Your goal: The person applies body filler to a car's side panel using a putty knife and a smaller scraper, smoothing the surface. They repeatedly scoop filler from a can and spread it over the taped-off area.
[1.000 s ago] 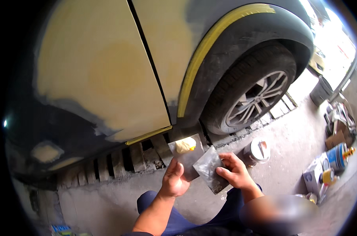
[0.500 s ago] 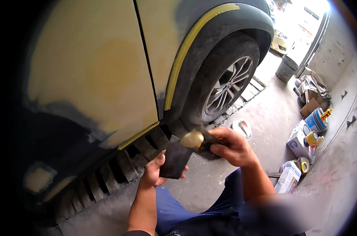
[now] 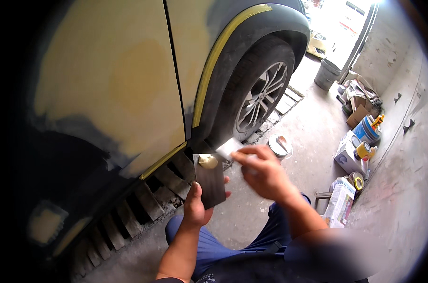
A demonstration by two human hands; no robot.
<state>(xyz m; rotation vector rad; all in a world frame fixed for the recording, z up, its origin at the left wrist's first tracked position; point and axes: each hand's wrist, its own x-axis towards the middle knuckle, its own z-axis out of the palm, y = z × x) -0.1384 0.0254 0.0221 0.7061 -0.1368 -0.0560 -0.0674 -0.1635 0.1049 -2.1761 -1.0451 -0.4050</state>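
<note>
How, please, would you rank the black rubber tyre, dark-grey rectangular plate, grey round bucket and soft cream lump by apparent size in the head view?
Largest: black tyre
Then: dark-grey plate
Then: grey bucket
Smallest: cream lump

Auto body workshop, car door (image 3: 105, 80) with cream patches, yellow masking tape (image 3: 211, 61), cans (image 3: 365, 131) beside scuffed wall (image 3: 393, 160)

The white package (image 3: 340, 203) bears print (image 3: 337, 198) and the dark shirt (image 3: 251, 268) pale lettering (image 3: 206, 278), none of it legible.
</note>
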